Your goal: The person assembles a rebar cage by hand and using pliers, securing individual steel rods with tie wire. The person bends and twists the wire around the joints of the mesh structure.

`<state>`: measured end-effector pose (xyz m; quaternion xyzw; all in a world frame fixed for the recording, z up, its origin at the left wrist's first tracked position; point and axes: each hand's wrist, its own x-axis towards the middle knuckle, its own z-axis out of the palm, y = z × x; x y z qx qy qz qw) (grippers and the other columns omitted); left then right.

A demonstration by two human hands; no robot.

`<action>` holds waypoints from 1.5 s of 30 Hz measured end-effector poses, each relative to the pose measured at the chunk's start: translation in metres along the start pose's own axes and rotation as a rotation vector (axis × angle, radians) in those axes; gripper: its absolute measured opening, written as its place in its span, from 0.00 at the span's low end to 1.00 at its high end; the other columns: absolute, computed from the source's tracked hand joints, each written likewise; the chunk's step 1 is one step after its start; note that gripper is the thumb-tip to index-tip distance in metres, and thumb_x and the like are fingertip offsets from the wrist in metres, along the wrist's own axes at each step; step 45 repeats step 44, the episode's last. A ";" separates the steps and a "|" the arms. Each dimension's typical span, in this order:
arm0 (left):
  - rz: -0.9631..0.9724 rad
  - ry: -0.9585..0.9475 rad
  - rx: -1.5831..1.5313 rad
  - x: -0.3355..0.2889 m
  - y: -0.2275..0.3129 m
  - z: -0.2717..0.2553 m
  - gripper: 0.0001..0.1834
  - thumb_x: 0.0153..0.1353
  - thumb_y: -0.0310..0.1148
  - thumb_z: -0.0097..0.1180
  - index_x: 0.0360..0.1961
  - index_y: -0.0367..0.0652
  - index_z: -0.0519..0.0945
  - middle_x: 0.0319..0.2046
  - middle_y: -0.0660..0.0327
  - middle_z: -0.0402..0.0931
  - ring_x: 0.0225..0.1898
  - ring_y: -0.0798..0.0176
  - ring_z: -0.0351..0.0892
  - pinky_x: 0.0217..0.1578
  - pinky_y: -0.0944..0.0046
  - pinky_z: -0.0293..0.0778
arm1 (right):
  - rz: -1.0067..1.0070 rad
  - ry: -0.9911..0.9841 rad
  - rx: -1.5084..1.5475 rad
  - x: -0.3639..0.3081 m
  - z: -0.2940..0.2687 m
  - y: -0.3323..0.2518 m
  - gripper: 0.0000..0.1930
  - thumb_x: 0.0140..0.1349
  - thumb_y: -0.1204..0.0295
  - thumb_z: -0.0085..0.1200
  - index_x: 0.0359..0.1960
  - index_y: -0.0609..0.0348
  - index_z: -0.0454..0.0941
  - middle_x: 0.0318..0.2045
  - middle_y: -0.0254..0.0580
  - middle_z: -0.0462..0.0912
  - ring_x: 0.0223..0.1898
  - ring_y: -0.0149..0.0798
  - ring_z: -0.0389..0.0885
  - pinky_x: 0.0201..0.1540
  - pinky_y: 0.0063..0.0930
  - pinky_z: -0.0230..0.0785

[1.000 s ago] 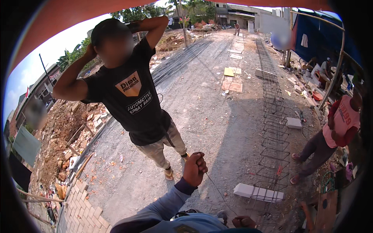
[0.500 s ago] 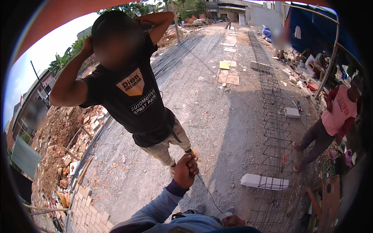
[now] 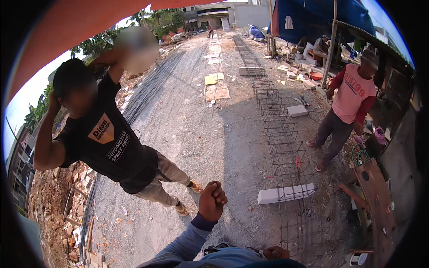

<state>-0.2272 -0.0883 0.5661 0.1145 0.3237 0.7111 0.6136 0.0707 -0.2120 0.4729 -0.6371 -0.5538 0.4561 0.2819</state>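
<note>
My left hand [image 3: 212, 202], in a blue sleeve with a dark cuff, is raised in front of me. Its fingers are curled into a fist round the end of a thin wire [image 3: 241, 222]. The wire slants down, faint against the gravel, toward my right hand [image 3: 276, 253] at the lower edge. That hand looks closed on the wire's other end, though its fingers are partly hidden. To the right of both hands lies a long rebar cage [image 3: 282, 154] of dark rods, with a pale block [image 3: 286, 193] at its near part.
A person in a black shirt [image 3: 111, 138] stands close on the left, arms raised to the head. Another in a pink shirt [image 3: 355, 96] stands right of the cage. Loose rods [image 3: 149, 87] lie at the far left. A brown board [image 3: 377, 201] leans at the right.
The view has swung right, so the people and the cage appear farther left. My left hand stays raised and closed; the wire shows more faintly. My right hand remains low.
</note>
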 end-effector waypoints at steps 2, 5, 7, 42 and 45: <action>-0.050 -0.008 0.003 0.006 -0.023 0.023 0.05 0.61 0.34 0.44 0.31 0.45 0.68 0.18 0.73 0.55 0.18 0.75 0.55 0.21 0.70 0.58 | 0.001 0.054 0.031 -0.007 -0.017 0.011 0.11 0.47 0.68 0.63 0.26 0.64 0.82 0.20 0.45 0.81 0.25 0.35 0.80 0.30 0.32 0.72; -0.114 -0.105 0.011 0.010 -0.053 0.045 0.05 0.61 0.34 0.44 0.32 0.46 0.69 0.18 0.73 0.55 0.18 0.75 0.55 0.21 0.70 0.58 | 0.017 0.117 -0.012 -0.020 -0.052 -0.001 0.11 0.47 0.68 0.63 0.26 0.64 0.81 0.21 0.46 0.81 0.25 0.37 0.80 0.30 0.34 0.72; -0.120 -0.112 0.028 0.011 -0.070 0.059 0.05 0.61 0.34 0.44 0.32 0.46 0.69 0.18 0.73 0.55 0.18 0.75 0.55 0.21 0.70 0.58 | 0.092 0.038 0.079 -0.022 -0.071 0.001 0.11 0.50 0.67 0.61 0.26 0.64 0.81 0.23 0.46 0.82 0.26 0.38 0.80 0.31 0.34 0.72; 0.248 -0.494 0.658 0.196 -0.118 0.147 0.09 0.66 0.32 0.47 0.40 0.38 0.73 0.20 0.67 0.66 0.18 0.80 0.62 0.17 0.75 0.60 | 0.059 0.390 0.079 0.130 -0.075 -0.008 0.12 0.58 0.65 0.58 0.40 0.59 0.79 0.32 0.49 0.82 0.36 0.42 0.82 0.38 0.30 0.72; 0.370 -0.569 0.648 0.205 -0.129 0.153 0.12 0.65 0.36 0.49 0.41 0.37 0.72 0.22 0.62 0.68 0.20 0.70 0.68 0.22 0.70 0.68 | 0.061 0.328 0.072 0.150 -0.080 -0.028 0.13 0.59 0.63 0.57 0.40 0.58 0.79 0.36 0.50 0.82 0.38 0.45 0.82 0.40 0.32 0.72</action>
